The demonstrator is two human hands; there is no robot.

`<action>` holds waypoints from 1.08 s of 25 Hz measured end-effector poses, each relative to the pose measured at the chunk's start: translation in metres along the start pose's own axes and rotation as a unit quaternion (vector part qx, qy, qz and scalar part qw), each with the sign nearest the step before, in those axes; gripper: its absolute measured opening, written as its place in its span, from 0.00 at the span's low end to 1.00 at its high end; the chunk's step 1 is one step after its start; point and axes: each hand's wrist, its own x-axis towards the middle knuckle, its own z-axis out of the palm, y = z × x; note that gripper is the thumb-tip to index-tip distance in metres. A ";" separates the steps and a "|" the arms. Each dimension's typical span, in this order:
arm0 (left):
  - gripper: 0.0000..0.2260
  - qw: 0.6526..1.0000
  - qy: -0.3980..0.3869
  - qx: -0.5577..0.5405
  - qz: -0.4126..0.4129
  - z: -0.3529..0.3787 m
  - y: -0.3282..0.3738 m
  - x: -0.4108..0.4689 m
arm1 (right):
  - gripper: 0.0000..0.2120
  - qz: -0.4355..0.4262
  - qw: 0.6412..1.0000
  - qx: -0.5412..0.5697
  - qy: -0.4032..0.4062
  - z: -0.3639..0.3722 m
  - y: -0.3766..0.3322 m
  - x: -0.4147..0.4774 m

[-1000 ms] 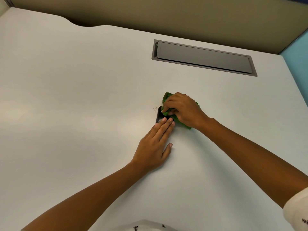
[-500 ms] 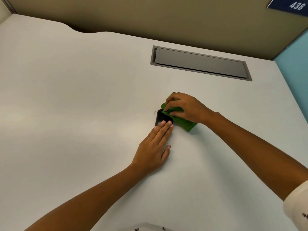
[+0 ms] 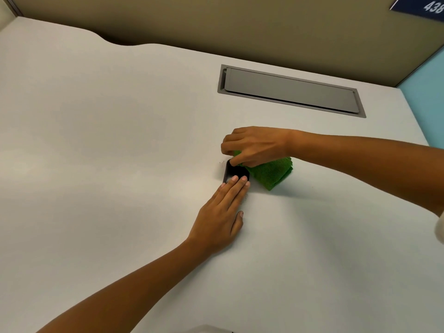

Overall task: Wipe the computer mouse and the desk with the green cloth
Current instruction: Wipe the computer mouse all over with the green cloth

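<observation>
A small black computer mouse (image 3: 234,173) lies on the white desk (image 3: 108,152) near the middle. My left hand (image 3: 221,215) rests flat on the desk, its fingertips pressing on the mouse's near end. My right hand (image 3: 254,145) grips a folded green cloth (image 3: 271,174) at the mouse's far right corner. Most of the cloth trails on the desk to the right of the mouse. The mouse's near end is hidden under my left fingers.
A grey rectangular cable flap (image 3: 290,91) is set into the desk behind my hands. A beige partition (image 3: 216,25) runs along the back edge, with a light blue panel (image 3: 425,97) at the right. A dark blue sign (image 3: 425,7) hangs at top right.
My right hand has drawn the cloth off the mouse toward the right and back, uncovering more of the black top. The left hand stays pressed on the mouse. The view has tilted up slightly.
</observation>
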 end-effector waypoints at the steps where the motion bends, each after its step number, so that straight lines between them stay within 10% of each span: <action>1: 0.25 1.000 0.002 -0.001 0.000 0.000 0.000 0.000 | 0.07 -0.007 1.000 -0.009 0.001 0.002 0.000 0.000; 14: 0.26 1.000 -0.004 0.004 -0.003 -0.002 0.000 0.000 | 0.05 0.184 0.978 0.096 0.029 0.028 -0.002 -0.009; 19: 0.28 0.998 -0.012 -0.056 -0.015 -0.007 0.004 0.000 | 0.06 0.452 0.787 0.382 0.177 0.035 -0.025 -0.034; 27: 0.22 0.966 -0.057 -0.251 -0.016 -0.030 0.000 0.014 | 0.07 0.496 0.630 0.486 0.349 0.021 -0.103 -0.023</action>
